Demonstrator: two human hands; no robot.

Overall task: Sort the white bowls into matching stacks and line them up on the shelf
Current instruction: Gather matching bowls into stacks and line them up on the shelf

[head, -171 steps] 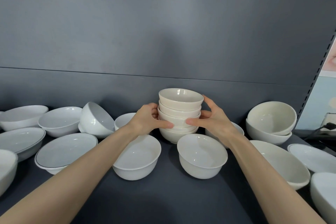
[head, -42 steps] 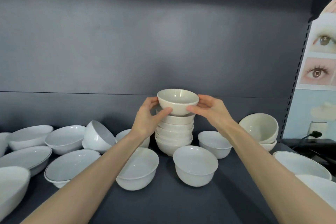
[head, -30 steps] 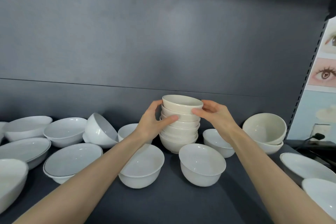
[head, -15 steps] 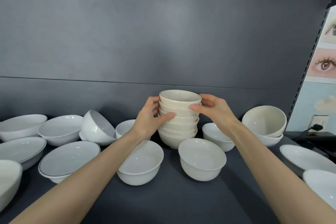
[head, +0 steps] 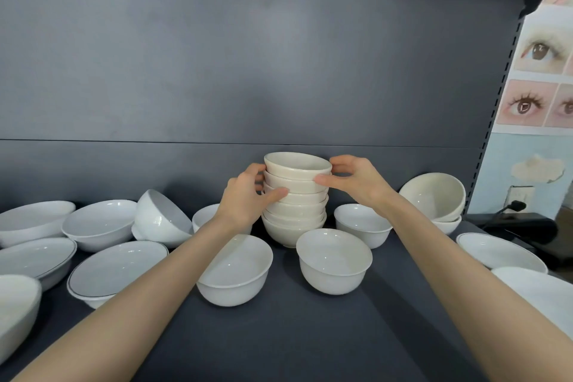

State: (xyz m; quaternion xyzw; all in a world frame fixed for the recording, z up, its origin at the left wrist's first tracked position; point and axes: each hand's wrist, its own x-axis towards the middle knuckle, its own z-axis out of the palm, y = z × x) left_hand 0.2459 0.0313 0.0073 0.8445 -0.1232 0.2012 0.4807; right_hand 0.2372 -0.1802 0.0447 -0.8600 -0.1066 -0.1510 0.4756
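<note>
Six or so cream glazed ceramic bowls (head: 294,205) form one nested stack at the back centre of the dark grey shelf (head: 294,341); the lower rims overlap, so my count is uncertain. My left hand (head: 245,200) and right hand (head: 356,178) curl around its upper bowls from either side, thumbs in front. Risk: pressure applied this high could slide the top bowls off or tip the column onto the loose white round bowl (head: 335,260) just in front. No brand, label or legible writing appears; the eye-picture poster (head: 539,71) at right shows images only.
</note>
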